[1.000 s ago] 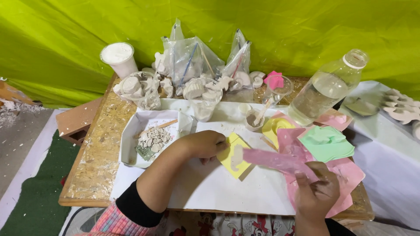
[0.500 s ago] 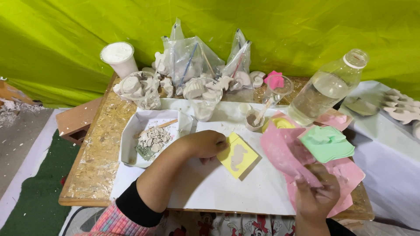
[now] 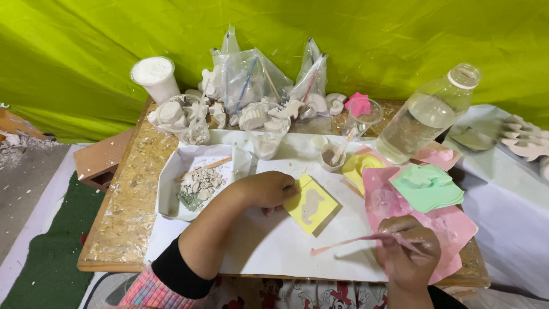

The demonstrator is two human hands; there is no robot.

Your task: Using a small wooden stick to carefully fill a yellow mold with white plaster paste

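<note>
From the head camera, looking straight down: the yellow mould [image 3: 313, 204] with its seahorse-shaped hollow lies flat on the white sheet [image 3: 269, 246] that covers the tabletop [image 3: 123, 212], and everything else sits around it. The left hand [image 3: 270, 189] rests loosely curled just left of the mould, fingertips touching its edge and pinning it, gripping nothing. To the mould's lower right, the right hand [image 3: 407, 252] is pinched shut on a thin pink mould [image 3: 366, 240], held edge-on so it droops like a flap. It looks light, soft and rubbery, so it is best taken by its rim. Further right of the yellow mould lie a green mould [image 3: 428, 187] and more pink sheets [image 3: 452, 226]; a clear bottle [image 3: 426, 114] stands beyond them. Left of the mould, a white tray [image 3: 171, 177] holds plaster crumbs. The right fingertips are hidden behind the flap, and what fills the bagged casts [image 3: 251, 86] at the back is hard to make out.
</note>
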